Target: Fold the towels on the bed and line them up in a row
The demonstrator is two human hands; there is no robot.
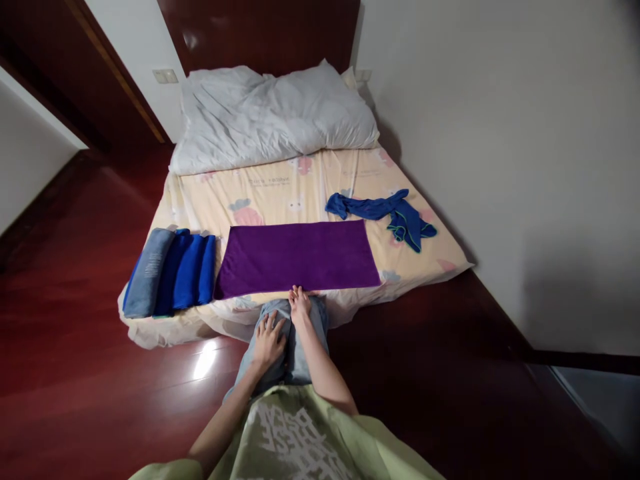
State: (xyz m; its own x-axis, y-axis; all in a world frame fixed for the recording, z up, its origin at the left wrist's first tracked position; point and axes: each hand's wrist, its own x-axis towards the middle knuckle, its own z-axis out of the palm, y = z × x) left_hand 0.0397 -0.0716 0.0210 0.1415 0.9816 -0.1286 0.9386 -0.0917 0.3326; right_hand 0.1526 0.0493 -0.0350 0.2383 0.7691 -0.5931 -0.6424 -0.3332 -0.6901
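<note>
A purple towel [300,257] lies flat on the bed [195,193], spread as a long rectangle. Its near long side runs along the near edge of the bed, around the middle of this edge. The person's right hand [301,307] is at the middle of that side, with the fingers bent and their tips at the border of the cloth; whether they pinch it or only touch it, I cannot tell. The left hand [270,341] rests on the leg of the pale blue jeans [305,353], fingers spread and holding nothing.

Just beside the left end of the towel, at the near left corner of the bed, several blue rolls [190,273] lie side by side. A grey-blue roll [149,273] with pale lettering is the outermost of this row. Toward the right edge of the bed lies a crumpled blue cloth [370,209] with green trim, apart from the towel. Along the far edge there is a large white pillow [280,117], and behind it stands the dark red headboard [265,33].
</note>
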